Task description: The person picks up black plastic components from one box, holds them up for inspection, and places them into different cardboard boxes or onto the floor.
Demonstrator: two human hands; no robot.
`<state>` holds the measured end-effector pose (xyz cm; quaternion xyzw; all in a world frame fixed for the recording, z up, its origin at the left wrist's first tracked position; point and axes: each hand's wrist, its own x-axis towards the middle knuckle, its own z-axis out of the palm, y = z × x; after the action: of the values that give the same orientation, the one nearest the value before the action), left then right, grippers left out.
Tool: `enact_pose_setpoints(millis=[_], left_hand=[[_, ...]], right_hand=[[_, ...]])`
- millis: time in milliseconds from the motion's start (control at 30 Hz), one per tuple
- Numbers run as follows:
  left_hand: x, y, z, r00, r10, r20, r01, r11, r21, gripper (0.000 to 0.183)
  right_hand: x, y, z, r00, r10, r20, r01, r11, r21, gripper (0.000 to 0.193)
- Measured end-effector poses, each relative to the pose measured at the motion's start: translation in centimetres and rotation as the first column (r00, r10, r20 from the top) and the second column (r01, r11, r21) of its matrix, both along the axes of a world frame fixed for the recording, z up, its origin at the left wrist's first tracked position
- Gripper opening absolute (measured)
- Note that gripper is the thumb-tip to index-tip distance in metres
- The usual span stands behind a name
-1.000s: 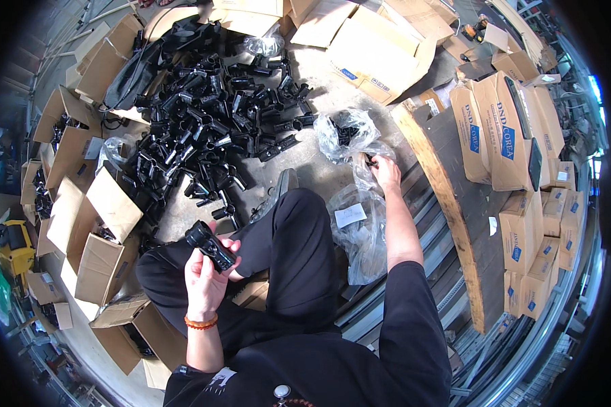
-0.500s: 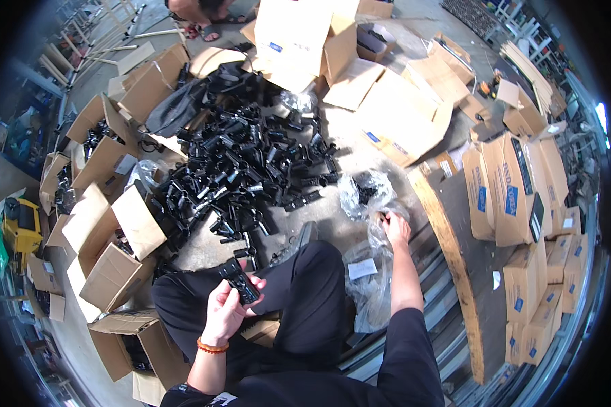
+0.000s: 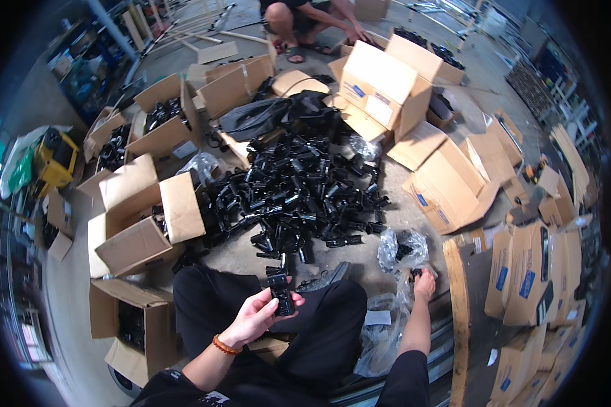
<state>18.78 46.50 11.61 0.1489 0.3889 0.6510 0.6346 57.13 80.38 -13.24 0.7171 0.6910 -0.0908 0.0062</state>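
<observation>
My left hand, an orange bead bracelet at its wrist, grips a black ribbed part upright above my crossed legs. To the right, my right hand reaches to a clear plastic bag with black pieces in it. A small black piece shows at the right fingertips, too small to name exactly. Below that hand lies crumpled clear plastic with a white label. In front of my legs spreads a big heap of glossy black parts.
Open cardboard boxes with black parts line the left. Flattened cartons lie right of the heap, where a wooden plank and stacked cartons also stand. Another person crouches at the far side, hands at a box.
My view has tilted up and shifted left, showing more of the crouching person. A small black piece now shows at my right fingertips. The left hand still holds its part.
</observation>
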Motion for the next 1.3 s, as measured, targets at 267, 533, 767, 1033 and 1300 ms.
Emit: enact_pose_setpoints(millis=[267, 533, 767, 1033, 1300], left_hand=[[-0.2, -0.3, -0.2, 0.998, -0.048, 0.052, 0.046, 0.998, 0.047, 0.046], [0.1, -1.4, -1.1, 0.996, -0.002, 0.089, -0.012, 0.988, 0.154, 0.036], [-0.7, -2.4, -0.1, 0.984, 0.171, -0.04, -0.167, 0.982, 0.093, 0.042], [-0.2, -4.4, 2.3, 0.912, 0.278, -0.301, -0.191, 0.938, 0.289, 0.049], [0.7, -7.4, 3.8, 0.827, 0.424, -0.369, -0.283, 0.881, 0.378, 0.042]], right_hand=[[1.7, 1.0, -2.6, 1.0, 0.023, 0.012, -0.023, 0.999, 0.031, 0.018], [3.1, 1.5, -4.1, 0.966, 0.028, -0.257, -0.006, 0.996, 0.088, 0.016], [-1.7, -6.8, 4.3, 0.228, -0.075, -0.971, 0.267, 0.964, -0.012, 0.032], [-22.2, -25.3, 27.1, -0.294, -0.018, -0.955, -0.393, 0.914, 0.103, 0.017], [-27.3, -29.0, 30.8, -0.192, 0.512, -0.837, -0.518, 0.672, 0.53, 0.022]])
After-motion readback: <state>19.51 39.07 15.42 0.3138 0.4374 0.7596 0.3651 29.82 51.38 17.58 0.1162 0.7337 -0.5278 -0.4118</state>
